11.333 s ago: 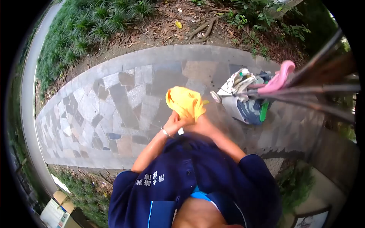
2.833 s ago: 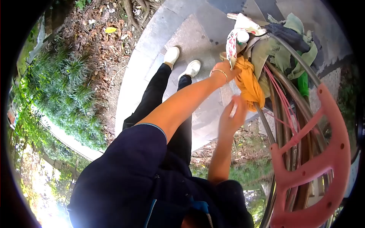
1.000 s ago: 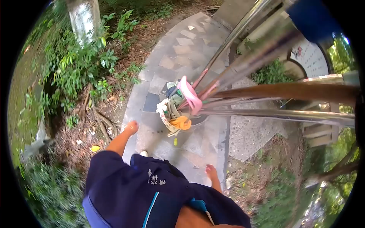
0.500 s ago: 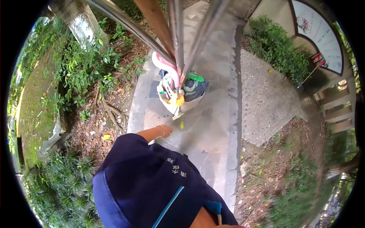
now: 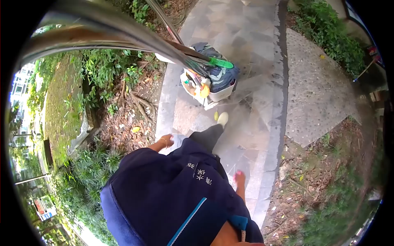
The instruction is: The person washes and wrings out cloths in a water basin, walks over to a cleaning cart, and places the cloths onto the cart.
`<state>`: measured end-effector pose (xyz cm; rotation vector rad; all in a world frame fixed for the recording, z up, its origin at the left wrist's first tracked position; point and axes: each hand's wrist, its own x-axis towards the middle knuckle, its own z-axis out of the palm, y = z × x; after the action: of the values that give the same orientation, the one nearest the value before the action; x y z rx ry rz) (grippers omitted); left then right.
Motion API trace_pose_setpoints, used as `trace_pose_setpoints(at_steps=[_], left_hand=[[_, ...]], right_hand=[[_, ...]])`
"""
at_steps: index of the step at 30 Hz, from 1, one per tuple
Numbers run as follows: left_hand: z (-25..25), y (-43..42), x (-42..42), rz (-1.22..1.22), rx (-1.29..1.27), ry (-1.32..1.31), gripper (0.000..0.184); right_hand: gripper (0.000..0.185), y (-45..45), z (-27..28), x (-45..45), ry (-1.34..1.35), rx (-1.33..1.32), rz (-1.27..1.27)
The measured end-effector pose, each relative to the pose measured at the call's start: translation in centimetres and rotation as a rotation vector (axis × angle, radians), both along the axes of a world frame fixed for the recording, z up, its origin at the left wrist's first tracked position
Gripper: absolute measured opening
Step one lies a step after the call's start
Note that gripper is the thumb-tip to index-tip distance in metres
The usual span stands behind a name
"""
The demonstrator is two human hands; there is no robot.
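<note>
My left hand (image 5: pixel 166 140), with a bracelet at the wrist, hangs beside my dark blue shirt (image 5: pixel 164 184). No object shows in it, and its fingers are too small to read. On the other side, my right hand (image 5: pixel 239 177) is smeared by motion; something pinkish shows at its fingertips. Ahead of both hands, touched by neither, stands a white bucket (image 5: pixel 221 95). It holds dark cloths (image 5: pixel 221 78), a green-handled tool (image 5: pixel 221 62), an orange-yellow item (image 5: pixel 204 90) and several long poles (image 5: pixel 164 45) leaning toward the upper left.
A stone-paved path (image 5: pixel 258 102) runs forward, with one light shoe (image 5: pixel 223 118) and a yellow leaf (image 5: pixel 216 116) on it. Roots (image 5: pixel 141 107) and shrubs lie left. A rough slab (image 5: pixel 316 90) and bushes (image 5: pixel 328 37) border the right.
The poles have swung toward the left of the view. The bucket appears farther right and slightly higher. My right hand and a shoe have come into view; my left hand has shifted left.
</note>
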<state>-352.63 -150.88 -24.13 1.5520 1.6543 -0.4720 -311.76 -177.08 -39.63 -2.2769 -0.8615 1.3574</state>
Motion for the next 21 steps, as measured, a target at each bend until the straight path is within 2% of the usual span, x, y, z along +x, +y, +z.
trace_pose_setpoints(at_steps=[1,2,3,4,5,6,7,10,12,13,15,18,19,21], left_hand=[[0.0,1.0,2.0,0.078,0.048,-0.054,0.040],[1.3,2.6,4.6,0.083,0.108,-0.131,0.037],[1.6,4.1,6.8,0.083,0.213,-0.251,0.035],[-0.5,5.8,8.3,0.247,0.085,-0.480,0.036],[2.8,7.8,11.5,0.459,0.001,-0.614,0.037],[1.9,9.5,12.8,0.409,0.029,-0.670,0.039],[2.3,11.1,14.1,0.370,0.078,-0.640,0.039],[2.0,15.0,16.9,0.493,0.114,-0.611,0.041],[4.2,17.1,18.5,0.574,0.031,-0.797,0.044],[4.7,17.7,19.3,0.603,0.034,-0.796,0.044],[5.3,18.7,20.7,0.654,0.252,-0.782,0.048],[5.3,19.7,22.3,0.726,0.334,-0.695,0.052],[4.4,19.8,22.9,0.818,0.375,-0.764,0.052],[3.5,20.5,23.6,0.924,0.393,-0.741,0.052]], right_hand=[[0.018,3.7,1.9,0.4,-0.036,0.238,-0.119],[0.028,7.6,4.6,1.1,0.177,0.294,-0.283],[0.028,11.3,7.6,2.0,0.189,0.322,-0.254],[0.028,14.0,9.2,2.9,0.185,0.316,-0.208],[0.028,16.8,10.0,3.9,0.183,0.311,-0.157],[0.028,19.4,10.4,4.8,0.185,0.284,-0.128],[0.028,21.4,10.9,5.6,0.193,0.266,-0.084],[0.027,28.2,12.5,7.1,0.191,0.204,0.045],[0.027,33.4,13.9,7.4,0.163,0.161,0.138],[0.026,36.0,14.4,7.2,0.180,0.249,0.179],[0.024,41.3,15.7,6.8,0.201,0.361,0.307],[0.023,49.4,18.8,4.8,0.196,0.420,0.547],[0.023,51.9,19.8,3.9,0.202,0.412,0.585],[0.022,56.8,21.1,2.1,0.411,0.392,0.665]])
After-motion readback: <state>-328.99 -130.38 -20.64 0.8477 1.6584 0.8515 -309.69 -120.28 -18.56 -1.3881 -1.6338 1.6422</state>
